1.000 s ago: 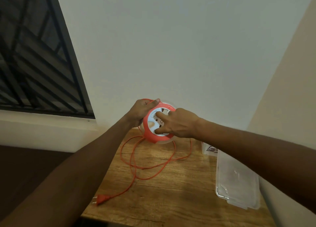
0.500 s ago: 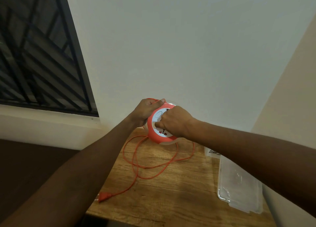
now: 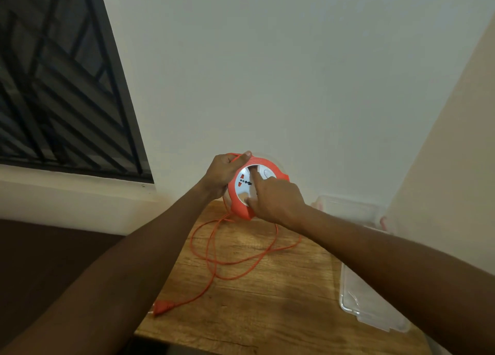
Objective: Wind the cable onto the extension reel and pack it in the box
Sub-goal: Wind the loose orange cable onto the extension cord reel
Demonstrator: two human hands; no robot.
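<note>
Cable [image 3: 235, 258] loops clutter desk [image 3: 281, 309] ctr; lid [image 3: 375, 306] R edge.

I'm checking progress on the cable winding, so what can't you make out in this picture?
- Head view: cable already wound on the reel, hidden by its rim and both hands.
- The box, blurred and partly behind the right forearm.
- The left hand's fingers behind the reel.
</note>
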